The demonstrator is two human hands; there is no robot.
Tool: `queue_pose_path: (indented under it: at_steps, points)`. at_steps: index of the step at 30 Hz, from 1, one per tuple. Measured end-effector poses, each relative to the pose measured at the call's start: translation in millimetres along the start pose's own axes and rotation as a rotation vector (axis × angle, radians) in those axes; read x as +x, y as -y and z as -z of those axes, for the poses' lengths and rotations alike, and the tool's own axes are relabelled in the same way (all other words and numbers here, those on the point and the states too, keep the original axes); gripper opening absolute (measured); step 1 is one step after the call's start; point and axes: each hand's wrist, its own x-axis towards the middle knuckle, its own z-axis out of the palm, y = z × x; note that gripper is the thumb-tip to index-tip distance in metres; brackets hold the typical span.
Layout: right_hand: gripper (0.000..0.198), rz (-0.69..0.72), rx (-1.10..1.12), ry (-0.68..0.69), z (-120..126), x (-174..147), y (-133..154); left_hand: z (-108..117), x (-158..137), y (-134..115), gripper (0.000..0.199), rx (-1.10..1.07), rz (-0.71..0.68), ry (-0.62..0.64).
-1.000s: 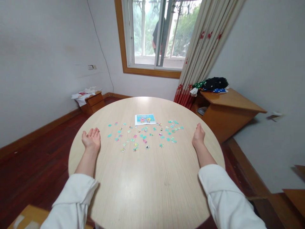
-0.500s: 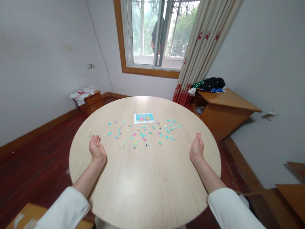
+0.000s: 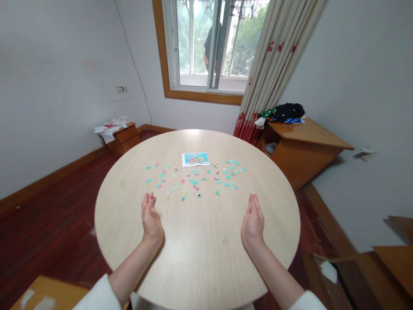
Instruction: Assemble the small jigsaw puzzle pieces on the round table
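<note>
In the middle of the frame we have puzzle pieces (image 3: 195,182) scattered across the round table (image 3: 200,258), with a picture sheet (image 3: 196,159) just above them. Our left hand (image 3: 152,220) is left of centre, our right hand (image 3: 253,221) right of centre, both unclenched, fingers straight and side by side. The pieces lie beyond our grip: a teal one just above the left fingertips, others up and left of the right fingertips.

counting two hands (image 3: 152,221) (image 3: 253,224), one table (image 3: 200,245), one printed picture (image 3: 195,159). adding dozens of puzzle pieces (image 3: 218,193) (too small to tally).
</note>
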Motion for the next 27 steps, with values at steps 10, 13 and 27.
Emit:
queue_pose_path:
  at_steps: [10, 13, 27]
  points:
    - [0.063, -0.086, 0.096, 0.24, -44.9, -76.1, 39.8, -40.1, -73.8, -6.4, 0.057, 0.112, 0.099, 0.253]
    - [0.063, -0.155, 0.213, 0.269, -58.3, -94.5, 48.1, -50.2, -90.5, -10.3, 0.055, 0.059, 0.156, 0.279]
    - [0.059, -0.059, 0.232, 0.697, -62.4, -106.8, 66.7, -46.2, -102.7, -1.5, 0.054, 0.019, 0.067, 0.503]
